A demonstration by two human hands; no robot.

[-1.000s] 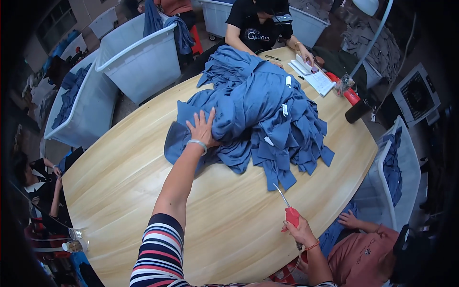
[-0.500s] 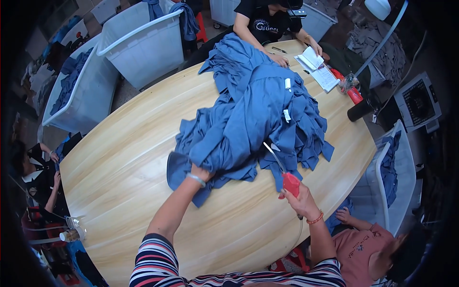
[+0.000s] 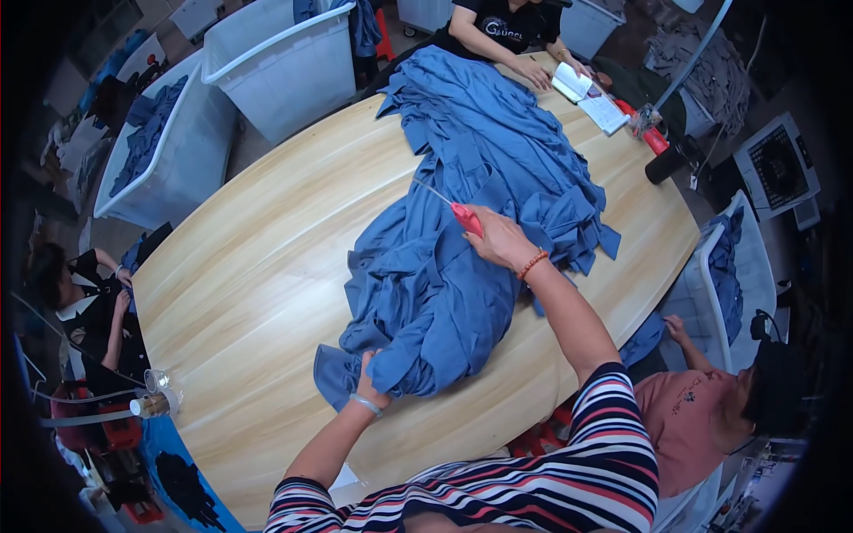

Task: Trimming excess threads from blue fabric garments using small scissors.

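At the blue cloth [image 3: 435, 329], the left hand [image 3: 369, 382] is partly hidden.

Taking the table [image 3: 249, 293] as a clock face, bare wood leaves passage from nine to eleven. Blue clothes [image 3: 444, 302] block the centre through twelve; a notebook [image 3: 604, 115] obstructs between one and two, a black cylinder [image 3: 666, 164] at two, the right arm [image 3: 577, 320] toward four.
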